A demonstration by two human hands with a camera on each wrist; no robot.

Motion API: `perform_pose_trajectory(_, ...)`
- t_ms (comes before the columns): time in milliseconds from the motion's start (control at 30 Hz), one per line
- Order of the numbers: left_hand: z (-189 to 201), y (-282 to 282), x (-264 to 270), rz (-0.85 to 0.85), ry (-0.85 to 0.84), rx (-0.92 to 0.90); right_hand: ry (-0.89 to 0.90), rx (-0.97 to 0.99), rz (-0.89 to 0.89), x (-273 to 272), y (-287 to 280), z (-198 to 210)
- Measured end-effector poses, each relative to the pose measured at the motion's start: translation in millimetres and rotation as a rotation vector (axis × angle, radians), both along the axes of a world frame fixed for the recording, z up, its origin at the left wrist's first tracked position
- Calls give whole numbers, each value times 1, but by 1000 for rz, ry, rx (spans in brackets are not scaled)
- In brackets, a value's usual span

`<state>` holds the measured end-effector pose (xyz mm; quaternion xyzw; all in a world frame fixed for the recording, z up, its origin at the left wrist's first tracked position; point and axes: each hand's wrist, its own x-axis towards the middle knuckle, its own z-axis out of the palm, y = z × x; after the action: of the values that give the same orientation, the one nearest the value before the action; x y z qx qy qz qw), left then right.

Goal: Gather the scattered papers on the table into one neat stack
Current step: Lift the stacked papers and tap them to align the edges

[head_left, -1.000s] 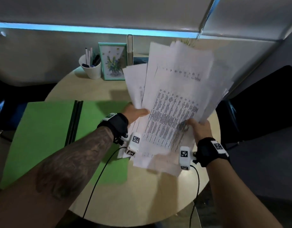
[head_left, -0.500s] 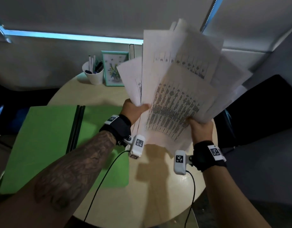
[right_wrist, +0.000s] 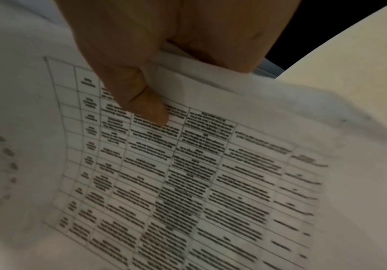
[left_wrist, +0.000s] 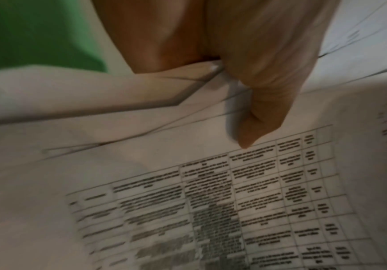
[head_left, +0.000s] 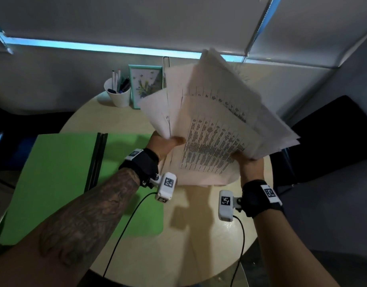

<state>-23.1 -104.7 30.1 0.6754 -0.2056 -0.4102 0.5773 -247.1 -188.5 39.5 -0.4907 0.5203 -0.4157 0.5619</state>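
A loose, fanned bundle of white printed papers (head_left: pixel 215 125) is lifted above the round beige table (head_left: pixel 199 235), tilted up and to the right. My left hand (head_left: pixel 166 141) grips its lower left edge, thumb on the top sheet. My right hand (head_left: pixel 246 162) grips the lower right edge. In the left wrist view the left hand (left_wrist: pixel 245 87) has its thumb pressed on a sheet with a printed grid, the papers (left_wrist: pixel 210 201) filling the frame. In the right wrist view the right hand (right_wrist: pixel 141 87) pinches the papers (right_wrist: pixel 199 173) the same way. The sheets are uneven, corners sticking out.
A green folder (head_left: pixel 54 183) with a black spine lies open on the table's left half. At the back stand a white cup of pens (head_left: pixel 118 94) and a framed flower picture (head_left: pixel 146 83). Dark chairs (head_left: pixel 333 137) flank the table. Wrist-camera cables trail over the front.
The bundle has risen off the table and swung to tilt toward the right. Both hands keep their hold on its lower edges and have moved up slightly.
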Motion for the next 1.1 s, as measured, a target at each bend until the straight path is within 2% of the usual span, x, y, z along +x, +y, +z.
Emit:
perform_pose_trajectory(300,27,-10,-5,11,-76,-112,3,-63,-14,5,-11,18)
perform_pose_trajectory(467,30,-13,-18,31,-84,-103,-24,-52,-119,7,-10,11)
perform_pose_trajectory(600,31,-10,-8,-1,-94,-111,-6,-63,-28,-7,-16,3)
perform_pose_trajectory(733,25,-10,-7,-99,-89,-30,10,-56,48,-2,-15,6)
perform_pose_trajectory(867,24,-11,0,-60,-124,-63,-11,-68,22,-2,-22,11)
perform_pose_trajectory(967,20,-13,1,-43,-122,-108,58,-87,65,-2,-24,6)
perform_pose_trajectory(1100,30,-24,3,90,-66,-96,112,-164,82,3,-26,14)
